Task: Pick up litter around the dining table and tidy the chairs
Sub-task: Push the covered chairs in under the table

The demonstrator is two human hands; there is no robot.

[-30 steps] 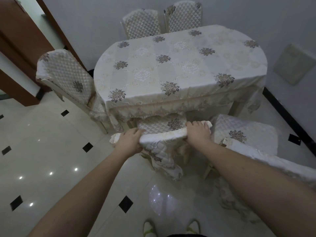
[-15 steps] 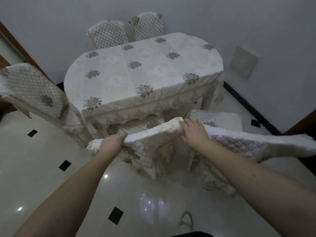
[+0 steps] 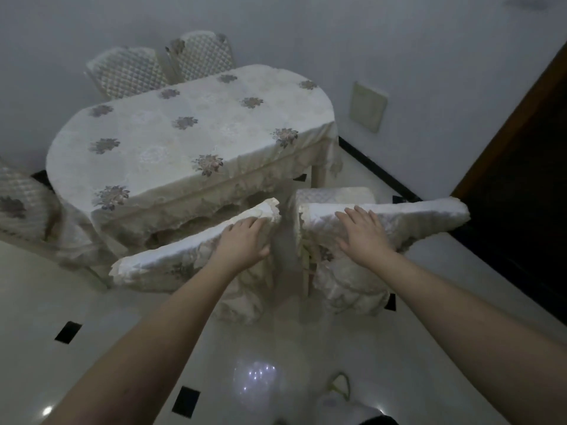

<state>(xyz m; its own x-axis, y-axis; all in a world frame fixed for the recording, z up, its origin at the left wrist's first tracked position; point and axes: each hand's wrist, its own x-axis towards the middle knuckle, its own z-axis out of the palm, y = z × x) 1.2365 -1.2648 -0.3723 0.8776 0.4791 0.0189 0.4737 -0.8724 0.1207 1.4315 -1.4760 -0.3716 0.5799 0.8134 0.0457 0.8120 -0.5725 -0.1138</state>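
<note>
Two chairs with quilted cream covers stand side by side at the near edge of the dining table (image 3: 190,142), which is draped in a flowered cream cloth. My left hand (image 3: 242,240) rests on the top of the left chair's back (image 3: 171,259), near its right end, fingers laid over it. My right hand (image 3: 362,234) lies flat with spread fingers on the top of the right chair's back (image 3: 423,214). The right chair's seat (image 3: 334,196) shows partly under the table edge. No litter is visible.
Two more covered chairs (image 3: 129,75) (image 3: 202,53) stand against the wall behind the table, and another chair (image 3: 18,210) at its left end. A dark doorway (image 3: 521,210) opens on the right. A wall panel (image 3: 368,105) sits low. Glossy floor tiles (image 3: 92,317) surround me.
My right hand left the first chair's back and now lies on the second chair's back. My left hand slid to the first chair's right end. My view swung right.
</note>
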